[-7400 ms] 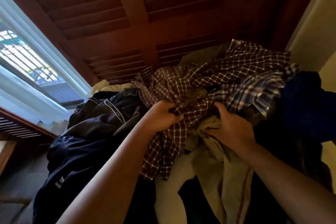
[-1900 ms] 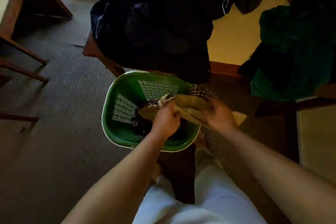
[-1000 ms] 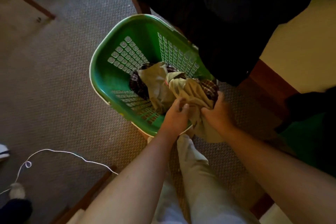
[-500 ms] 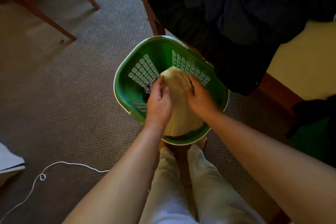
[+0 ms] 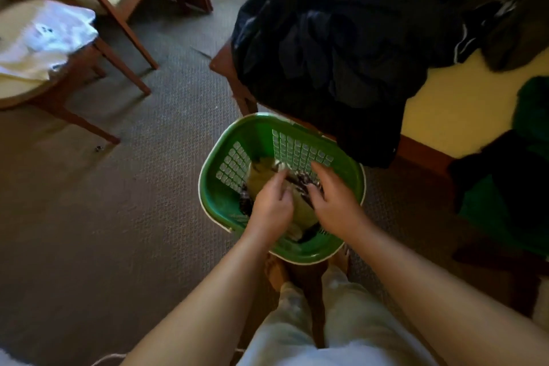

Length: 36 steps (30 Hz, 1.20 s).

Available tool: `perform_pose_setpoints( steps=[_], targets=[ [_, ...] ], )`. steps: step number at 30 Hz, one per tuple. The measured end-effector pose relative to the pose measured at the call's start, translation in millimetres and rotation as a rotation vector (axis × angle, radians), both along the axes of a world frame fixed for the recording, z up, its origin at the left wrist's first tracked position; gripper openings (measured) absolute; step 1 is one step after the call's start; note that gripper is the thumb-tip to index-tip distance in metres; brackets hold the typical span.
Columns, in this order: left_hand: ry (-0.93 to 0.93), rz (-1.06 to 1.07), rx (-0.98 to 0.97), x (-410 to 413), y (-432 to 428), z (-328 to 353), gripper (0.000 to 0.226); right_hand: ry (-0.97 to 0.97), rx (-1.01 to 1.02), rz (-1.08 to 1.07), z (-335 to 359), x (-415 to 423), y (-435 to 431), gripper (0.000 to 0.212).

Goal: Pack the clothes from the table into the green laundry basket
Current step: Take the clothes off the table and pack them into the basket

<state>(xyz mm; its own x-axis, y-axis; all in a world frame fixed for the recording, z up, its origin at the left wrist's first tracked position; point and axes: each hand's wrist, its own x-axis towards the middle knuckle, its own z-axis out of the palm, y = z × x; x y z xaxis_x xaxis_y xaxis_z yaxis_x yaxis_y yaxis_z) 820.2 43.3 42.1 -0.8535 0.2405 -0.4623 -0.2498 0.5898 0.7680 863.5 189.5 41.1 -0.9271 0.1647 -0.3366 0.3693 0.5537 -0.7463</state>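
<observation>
Both hands over green laundry basket: left hand loosely curled, right hand spread, above khaki garment and checked shirt. Dark clothes pile on table, far right.

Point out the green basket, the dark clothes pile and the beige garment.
green basket (image 5: 217,205), head view, bare left inner wall.
dark clothes pile (image 5: 332,47), head view, middle of the heap.
beige garment (image 5: 261,178), head view, upper fold inside basket.

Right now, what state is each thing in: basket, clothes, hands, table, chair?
Basket: upright on carpet, partly filled.
Khaki garment: inside basket, crumpled.
Checked shirt: inside basket, under hands.
Left hand: over basket, fingers loosely curled.
Right hand: open, fingers spread.
Dark clothes: piled on table, unpacked.
Chair: holds white cloth.
</observation>
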Motion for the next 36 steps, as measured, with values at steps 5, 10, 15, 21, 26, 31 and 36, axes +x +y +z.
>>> perform_pose_setpoints(
  steps=[5, 10, 15, 21, 26, 31, 36],
  targets=[
    [0.141, -0.111, 0.111, -36, 20, 52, 0.049, 0.201, 0.053, -0.087, 56, -18, 7, 0.06],
    [0.307, -0.159, 0.189, -80, 56, 95, 0.048, 0.331, 0.144, -0.136, 100, -43, 40, 0.059],
    [0.513, -0.188, 0.151, -126, 99, 127, 0.053, 0.414, 0.2, -0.187, 128, -71, 87, 0.059],
    [0.497, -0.258, -0.268, -174, 158, 130, 0.105, 0.439, 0.339, -0.085, 135, -111, 150, 0.075],
    [0.285, -0.208, 0.05, -184, 172, 127, 0.047, 0.194, 0.539, 0.171, 129, -142, 192, 0.136],
    [-0.065, -0.29, 0.508, -179, 143, 156, 0.043, 0.24, 0.552, 0.249, 128, -160, 202, 0.133],
    [0.206, 0.004, 0.408, -198, 122, 148, 0.026, 0.105, 0.303, 0.154, 133, -156, 200, 0.037]
  ],
)
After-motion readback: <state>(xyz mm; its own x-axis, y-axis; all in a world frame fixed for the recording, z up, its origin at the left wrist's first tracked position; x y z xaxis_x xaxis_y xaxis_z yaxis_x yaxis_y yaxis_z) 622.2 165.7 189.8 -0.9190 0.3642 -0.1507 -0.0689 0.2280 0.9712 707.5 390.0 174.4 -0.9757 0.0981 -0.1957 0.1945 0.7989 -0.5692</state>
